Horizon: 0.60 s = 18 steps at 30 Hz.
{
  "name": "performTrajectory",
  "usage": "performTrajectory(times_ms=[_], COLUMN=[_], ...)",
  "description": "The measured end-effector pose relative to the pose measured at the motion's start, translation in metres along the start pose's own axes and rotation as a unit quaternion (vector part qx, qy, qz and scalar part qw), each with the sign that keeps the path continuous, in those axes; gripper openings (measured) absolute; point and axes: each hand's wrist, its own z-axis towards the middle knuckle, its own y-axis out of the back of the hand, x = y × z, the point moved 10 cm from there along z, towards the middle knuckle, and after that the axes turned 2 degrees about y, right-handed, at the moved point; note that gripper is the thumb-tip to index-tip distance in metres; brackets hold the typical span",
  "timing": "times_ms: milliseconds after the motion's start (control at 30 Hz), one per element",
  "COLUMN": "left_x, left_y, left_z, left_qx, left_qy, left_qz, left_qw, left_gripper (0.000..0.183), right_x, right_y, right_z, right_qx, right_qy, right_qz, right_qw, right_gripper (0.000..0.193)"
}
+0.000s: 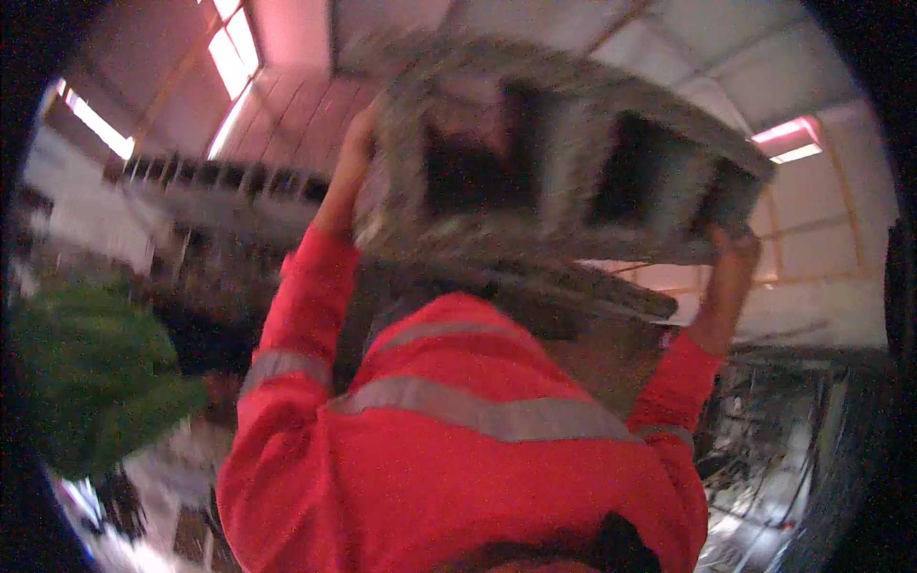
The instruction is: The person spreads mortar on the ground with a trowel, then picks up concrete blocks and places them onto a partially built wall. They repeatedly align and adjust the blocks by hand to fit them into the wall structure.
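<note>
A grey hollow concrete block [570, 167] is raised in front of me, tilted down toward the right, with its dark openings facing me. My left hand [361, 143] grips its left end. At the lower right corner, my right hand [734, 244] has its fingers closed on the block's edge. Both arms are stretched out in red sleeves with grey bands. Motion blurs the block and the fingers, and the far side of the block is hidden.
Several similar blocks [229, 179] stand in a row at the left. A grey slab-like piece [611, 291] lies below the raised block. Close on the left is a person in a green head covering [95, 377]. Blurred metal-looking clutter [764, 449] sits at the lower right.
</note>
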Motion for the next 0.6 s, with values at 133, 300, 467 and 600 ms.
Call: performTrajectory(times_ms=[133,300,467,600], left_x=[-0.008,-0.037,-0.105,-0.189], left_y=[-0.023,-0.047,-0.079,-0.111], left_z=[0.012,0.030,0.079,0.127], left_qx=[0.027,0.062,0.106,0.162], left_qy=[-0.016,-0.045,-0.128,-0.238], left_qz=[-0.001,0.003,0.013,0.024], left_qw=[1.000,0.997,0.986,0.957], left_gripper=[0.056,0.054,0.052,0.051], right_x=[0.053,0.107,0.150,0.211], right_y=[0.022,0.083,0.166,0.195], right_z=[-0.009,-0.001,0.049,0.101], right_qx=[0.072,-0.015,-0.164,-0.115], right_qy=[0.053,0.124,0.177,0.216], right_qz=[0.062,-0.025,-0.114,-0.057], right_qw=[0.994,0.992,0.964,0.968], right_gripper=[0.027,0.024,0.027,0.036])
